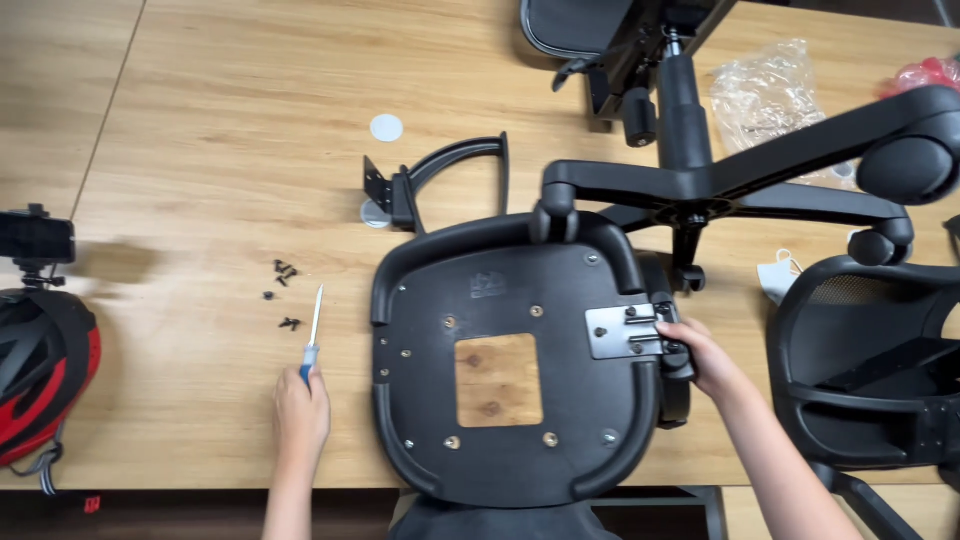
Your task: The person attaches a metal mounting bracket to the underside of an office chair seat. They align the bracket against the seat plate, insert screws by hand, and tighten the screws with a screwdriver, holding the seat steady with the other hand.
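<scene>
The black seat [510, 370] lay upside down on the wooden table [220, 200], right in front of the person. It looked big, hard and heavy, not a thing to lift with one hand. The best places to grab it seemed to be its thick curved rim or the armrest on its side.

The right hand [700, 362] was closed around the black armrest [678, 385] at the right edge of the seat, next to a grey metal plate [622, 332] with screws in it. That plate looked stiff and strong.

The left hand [301, 408] was left of the seat, curled around the blue handle of a screwdriver [313, 335]. The tool was thin and light, and its tip pointed away from the person. A few small black screws [283, 290] lay just past that tip. They were tiny and could roll or get lost easily.

Behind the seat lay a chair base [720, 180] with wheels, and another armrest [440, 175]. Far left of the seat sat a red and black helmet [40, 370].
</scene>
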